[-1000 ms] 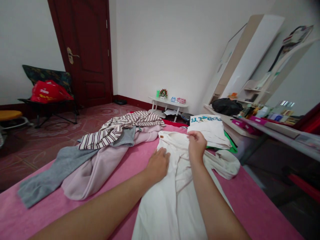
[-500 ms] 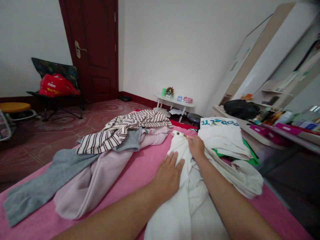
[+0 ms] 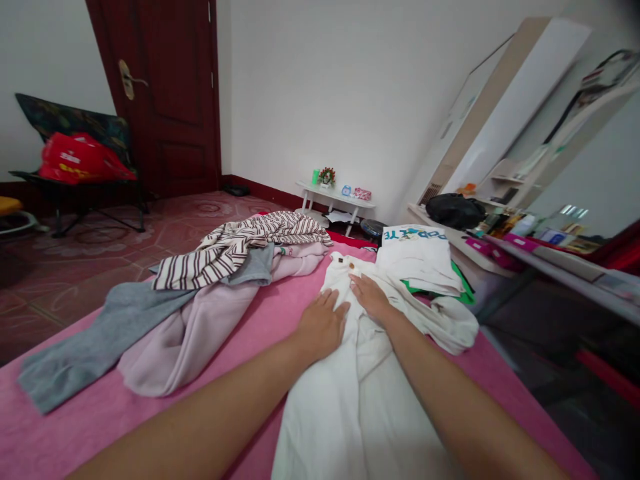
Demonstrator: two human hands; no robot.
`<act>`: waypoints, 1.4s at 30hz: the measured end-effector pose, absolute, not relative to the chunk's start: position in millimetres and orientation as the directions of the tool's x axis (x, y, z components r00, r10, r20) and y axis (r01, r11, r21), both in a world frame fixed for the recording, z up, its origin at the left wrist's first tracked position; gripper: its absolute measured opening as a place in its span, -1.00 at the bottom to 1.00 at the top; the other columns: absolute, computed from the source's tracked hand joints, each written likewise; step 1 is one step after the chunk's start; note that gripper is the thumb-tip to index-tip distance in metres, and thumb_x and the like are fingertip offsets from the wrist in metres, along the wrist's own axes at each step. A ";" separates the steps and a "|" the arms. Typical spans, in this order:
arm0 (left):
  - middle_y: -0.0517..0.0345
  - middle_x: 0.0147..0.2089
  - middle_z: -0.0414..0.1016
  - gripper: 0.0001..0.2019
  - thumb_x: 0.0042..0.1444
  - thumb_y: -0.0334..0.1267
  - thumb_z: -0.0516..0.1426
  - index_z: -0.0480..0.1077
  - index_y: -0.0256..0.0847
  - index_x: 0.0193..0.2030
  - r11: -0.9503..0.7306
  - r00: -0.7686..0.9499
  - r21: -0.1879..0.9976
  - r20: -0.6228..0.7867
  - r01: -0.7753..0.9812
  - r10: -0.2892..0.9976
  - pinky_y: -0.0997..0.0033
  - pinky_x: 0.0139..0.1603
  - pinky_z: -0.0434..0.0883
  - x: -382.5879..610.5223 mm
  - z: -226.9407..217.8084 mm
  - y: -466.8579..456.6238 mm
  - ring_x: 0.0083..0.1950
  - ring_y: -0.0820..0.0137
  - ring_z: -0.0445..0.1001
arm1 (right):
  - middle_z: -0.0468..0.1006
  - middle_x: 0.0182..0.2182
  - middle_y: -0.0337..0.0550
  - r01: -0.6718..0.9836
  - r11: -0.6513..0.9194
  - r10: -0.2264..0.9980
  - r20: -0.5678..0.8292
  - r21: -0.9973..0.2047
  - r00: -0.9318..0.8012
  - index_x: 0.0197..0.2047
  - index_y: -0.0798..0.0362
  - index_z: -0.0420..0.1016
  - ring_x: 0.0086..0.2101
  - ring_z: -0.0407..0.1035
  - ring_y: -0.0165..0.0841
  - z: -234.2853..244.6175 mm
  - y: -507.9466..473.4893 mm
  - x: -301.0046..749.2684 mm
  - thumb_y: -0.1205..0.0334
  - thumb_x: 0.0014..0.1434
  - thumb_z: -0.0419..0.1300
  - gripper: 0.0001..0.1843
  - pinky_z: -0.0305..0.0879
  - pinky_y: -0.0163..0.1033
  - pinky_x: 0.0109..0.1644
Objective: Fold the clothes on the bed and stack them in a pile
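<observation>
A white shirt (image 3: 330, 413) with brown buttons near its far end lies lengthwise on a pink bed cover (image 3: 295, 310). My left hand (image 3: 323, 323) rests flat on the shirt's left edge, fingers stretched forward. Close beside it, my right hand (image 3: 371, 298) lies on the upper part of the cloth just below the buttons, its fingers extended and holding nothing. Part of the shirt spreads crumpled to the right, beyond my right forearm. The near end of the shirt runs out of the picture at the bottom.
Left of the shirt lie a striped garment (image 3: 220, 257), grey clothing (image 3: 100, 343) and a pale pink garment (image 3: 200, 340). A folded white printed T-shirt (image 3: 420, 263) lies on green cloth at the right. Beyond it stands a dressing table (image 3: 565, 263) with bottles.
My right hand has let go of the shirt near the buttons and flattened onto the cloth, uncovering a second button. My left hand stays on the left edge. The camera view has turned right.
</observation>
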State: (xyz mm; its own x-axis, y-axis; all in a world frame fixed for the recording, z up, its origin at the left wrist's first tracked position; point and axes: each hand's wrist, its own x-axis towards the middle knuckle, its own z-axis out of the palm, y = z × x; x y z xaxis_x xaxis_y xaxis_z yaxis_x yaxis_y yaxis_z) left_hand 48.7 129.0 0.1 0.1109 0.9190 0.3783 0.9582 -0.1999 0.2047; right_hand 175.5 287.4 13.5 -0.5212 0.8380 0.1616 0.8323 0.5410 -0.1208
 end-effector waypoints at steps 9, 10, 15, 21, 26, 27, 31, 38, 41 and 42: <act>-0.12 0.31 0.20 -0.60 0.29 -0.22 -0.09 0.28 -0.23 0.21 -0.218 0.118 0.203 0.414 0.954 0.902 0.10 0.32 0.08 47.8 -0.8 124.8 0.34 0.14 0.13 | 0.47 -0.05 -0.13 0.646 0.694 0.719 0.259 -0.318 -0.645 -0.04 -0.03 0.49 -0.01 0.31 -0.27 33.3 149.2 232.9 0.38 0.03 0.10 -0.60 0.16 -0.20 0.13; -0.14 0.31 0.20 -0.60 0.28 -0.22 -0.08 0.29 -0.24 0.20 -0.220 0.120 0.201 0.417 0.954 0.901 0.10 0.32 0.08 47.7 -0.8 125.0 0.33 0.13 0.14 | 0.48 -0.07 -0.11 0.641 0.701 0.711 0.240 -0.312 -0.661 -0.03 -0.03 0.49 -0.02 0.31 -0.25 36.0 136.3 236.7 0.33 0.05 0.12 -0.61 0.18 -0.19 0.11; -0.18 0.28 0.23 -0.61 0.27 -0.22 -0.07 0.31 -0.24 0.18 -0.226 0.133 0.176 0.426 0.958 0.895 0.10 0.31 0.11 47.0 -1.3 126.1 0.30 0.11 0.19 | 0.57 -0.21 -0.16 0.605 0.713 0.636 -0.036 -0.355 -0.771 -0.11 -0.02 0.54 -0.17 0.41 -0.23 65.1 119.0 262.8 0.21 0.06 0.19 -0.71 0.26 -0.24 -0.09; -0.14 0.28 0.23 -0.61 0.28 -0.20 -0.08 0.31 -0.21 0.18 -0.215 0.130 0.160 0.423 0.963 0.897 0.10 0.31 0.12 46.6 -2.2 126.4 0.30 0.12 0.20 | 0.55 -0.17 0.02 0.831 0.556 0.805 0.232 0.027 -0.546 -0.12 0.10 0.54 -0.12 0.40 -0.10 105.0 168.9 314.7 0.30 0.11 0.10 -0.71 0.30 -0.10 -0.07; -0.17 0.27 0.24 -0.61 0.27 -0.22 -0.07 0.31 -0.23 0.18 -0.227 0.138 0.176 0.413 0.958 0.900 0.10 0.32 0.11 46.1 -2.9 128.1 0.31 0.13 0.19 | 0.28 0.20 -0.03 0.598 0.798 0.556 0.284 0.082 -0.781 0.17 -0.05 0.33 0.18 0.15 -0.11 78.4 133.4 292.5 0.42 -0.03 0.19 -0.35 0.11 0.06 0.23; -0.17 0.27 0.24 -0.60 0.27 -0.22 -0.07 0.31 -0.23 0.18 -0.231 0.140 0.180 0.411 0.956 0.901 0.10 0.32 0.11 45.9 -2.7 128.2 0.31 0.12 0.18 | 0.22 0.25 -0.06 0.502 0.864 0.481 0.226 0.040 -0.847 0.19 -0.09 0.31 0.21 0.11 -0.15 70.3 118.5 281.1 0.43 -0.01 0.18 -0.34 0.12 0.04 0.24; -0.14 0.25 0.26 -0.61 0.25 -0.24 -0.06 0.30 -0.22 0.18 -0.235 0.139 0.190 0.415 0.953 0.899 0.12 0.30 0.13 45.1 0.5 126.5 0.28 0.14 0.22 | 0.36 0.18 -0.11 0.229 0.967 0.246 0.175 -0.112 -0.953 0.07 -0.08 0.42 0.19 0.18 -0.31 53.3 78.3 246.2 0.47 0.17 0.05 -0.56 0.17 -0.09 0.21; -0.14 0.32 0.17 -0.57 0.27 -0.19 -0.07 0.20 -0.22 0.25 -0.241 0.128 0.214 0.436 0.947 0.891 0.13 0.33 0.09 47.5 6.6 122.7 0.31 0.18 0.17 | 0.61 -0.11 -0.16 0.215 0.945 0.287 0.317 -0.245 -0.904 -0.07 -0.01 0.49 -0.05 0.45 -0.37 65.1 72.8 258.3 0.42 0.18 0.06 -0.70 0.24 -0.19 0.14; -0.11 0.33 0.17 -0.55 0.29 -0.13 -0.09 0.20 -0.22 0.25 -0.315 0.227 0.190 0.379 0.930 0.897 0.11 0.35 0.04 51.7 7.6 121.7 0.34 0.17 0.13 | 0.63 -0.18 -0.20 0.250 0.914 0.353 0.321 -0.320 -0.879 -0.10 -0.01 0.53 -0.13 0.49 -0.36 64.2 60.4 263.1 0.41 0.13 0.11 -0.70 0.31 -0.28 0.03; -0.11 0.33 0.16 -0.54 0.29 -0.11 -0.10 0.20 -0.23 0.26 -0.334 0.256 0.187 0.348 0.924 0.902 0.11 0.35 0.04 53.6 7.9 121.0 0.35 0.16 0.11 | 0.64 -0.21 -0.21 0.272 0.895 0.383 0.296 -0.353 -0.875 -0.13 -0.01 0.55 -0.16 0.50 -0.37 63.5 58.9 263.3 0.41 0.12 0.12 -0.71 0.33 -0.30 -0.01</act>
State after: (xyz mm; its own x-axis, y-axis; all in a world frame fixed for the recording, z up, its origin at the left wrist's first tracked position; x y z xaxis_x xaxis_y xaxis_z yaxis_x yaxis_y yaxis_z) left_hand 53.6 121.0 7.9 0.2558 0.9020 0.3477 0.9239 -0.3340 0.1867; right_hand 263.3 58.9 63.5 -0.8749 0.3831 0.2961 0.2723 0.8950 -0.3534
